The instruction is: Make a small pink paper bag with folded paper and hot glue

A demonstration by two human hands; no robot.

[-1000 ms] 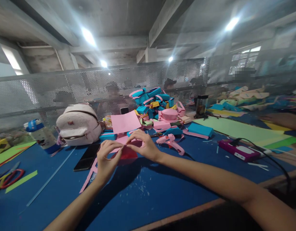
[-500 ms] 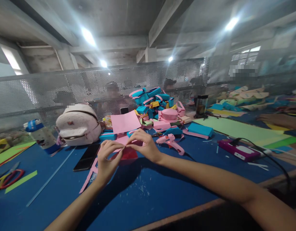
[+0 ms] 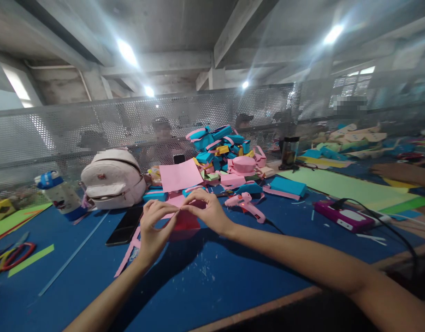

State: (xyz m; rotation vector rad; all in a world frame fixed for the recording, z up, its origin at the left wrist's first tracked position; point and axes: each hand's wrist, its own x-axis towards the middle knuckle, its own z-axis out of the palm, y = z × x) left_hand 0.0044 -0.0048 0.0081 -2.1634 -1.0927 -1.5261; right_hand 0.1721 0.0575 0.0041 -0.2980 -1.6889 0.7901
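Fingertip to fingertip, my left hand (image 3: 156, 226) and my right hand (image 3: 207, 210) pinch the upper edge of a folded pink paper piece (image 3: 185, 227). Its lower part looks reddish in the shade, and my fingers hide some of its edge. Just behind my hands, a pink paper sheet (image 3: 181, 175) leans over blue paper pieces. To the right of my right hand lies a pink glue gun (image 3: 246, 205) with a small red light. Left of my left hand are a black phone (image 3: 124, 227) and pink paper strips (image 3: 127, 256).
A heap of blue, pink and yellow paper boxes (image 3: 215, 147) rises behind. Left stand a white backpack (image 3: 114, 180) and a bottle (image 3: 62, 196); scissors (image 3: 17, 256) lie nearer. Right are a purple power strip (image 3: 344, 216), green sheets (image 3: 340, 184) and another person's hand (image 3: 399, 174).
My right hand has dipped very slightly. Both hands keep their pinch on the pink paper piece in the same spot.
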